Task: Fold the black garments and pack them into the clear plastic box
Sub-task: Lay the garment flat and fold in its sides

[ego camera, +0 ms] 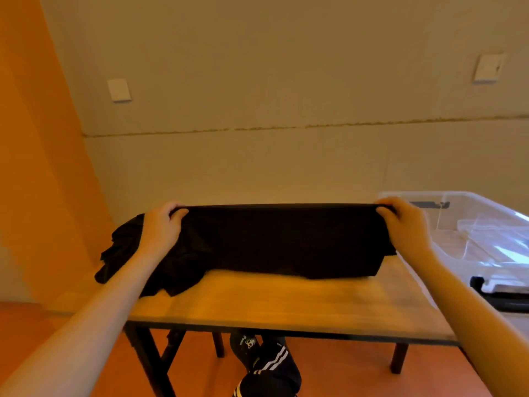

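The left hand (160,224) and right hand (406,222) each grip an end of the black garment's (280,242) top edge, held taut above the desk (272,302). Its long axis runs left-right, lower edge resting on the desk. The clear plastic box (472,224) stands just right of the garment.

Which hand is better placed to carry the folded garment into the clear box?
The right hand, probably. It grips the black garment at the end nearest the clear plastic box; the left hand grips the far end.
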Action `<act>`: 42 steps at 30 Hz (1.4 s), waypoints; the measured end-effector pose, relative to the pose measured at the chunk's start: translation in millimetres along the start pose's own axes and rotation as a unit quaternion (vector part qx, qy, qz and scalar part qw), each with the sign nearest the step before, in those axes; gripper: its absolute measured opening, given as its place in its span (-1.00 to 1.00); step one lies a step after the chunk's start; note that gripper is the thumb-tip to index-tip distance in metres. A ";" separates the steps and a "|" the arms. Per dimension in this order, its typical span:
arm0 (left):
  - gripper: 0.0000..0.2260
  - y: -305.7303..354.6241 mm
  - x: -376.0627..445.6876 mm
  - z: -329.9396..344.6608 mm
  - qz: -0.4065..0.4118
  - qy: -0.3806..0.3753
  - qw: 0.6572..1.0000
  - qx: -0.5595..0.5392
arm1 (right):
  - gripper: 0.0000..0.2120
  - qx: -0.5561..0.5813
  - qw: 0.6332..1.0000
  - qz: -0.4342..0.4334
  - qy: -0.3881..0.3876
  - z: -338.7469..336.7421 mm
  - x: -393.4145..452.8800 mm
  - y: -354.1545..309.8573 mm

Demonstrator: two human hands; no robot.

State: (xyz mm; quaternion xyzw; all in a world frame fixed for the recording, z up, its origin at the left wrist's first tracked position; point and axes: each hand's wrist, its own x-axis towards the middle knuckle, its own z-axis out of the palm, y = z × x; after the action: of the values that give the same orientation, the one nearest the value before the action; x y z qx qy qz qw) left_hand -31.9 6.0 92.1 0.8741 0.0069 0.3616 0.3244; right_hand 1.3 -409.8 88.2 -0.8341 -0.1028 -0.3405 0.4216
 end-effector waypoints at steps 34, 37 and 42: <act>-0.82 81.7 61.3 -59.1 -0.007 0.180 0.979 -0.094 | -0.91 0.206 0.975 0.068 0.045 -61.9 87.3 -61.1; -0.83 84.3 55.0 -64.4 -0.014 0.192 0.973 -0.125 | -0.84 0.229 0.969 0.067 0.057 -68.7 82.3 -64.6; -0.83 86.9 53.2 -70.6 -0.029 0.208 0.964 -0.161 | -0.85 0.266 0.960 0.081 0.038 -76.5 81.3 -63.3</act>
State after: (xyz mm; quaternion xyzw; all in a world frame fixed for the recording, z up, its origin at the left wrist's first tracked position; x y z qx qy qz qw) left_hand -56.9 -9.8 212.5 0.7154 0.0415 0.5222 0.4624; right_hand -3.8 -438.9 213.1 -0.6837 -0.1057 -0.2971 0.6581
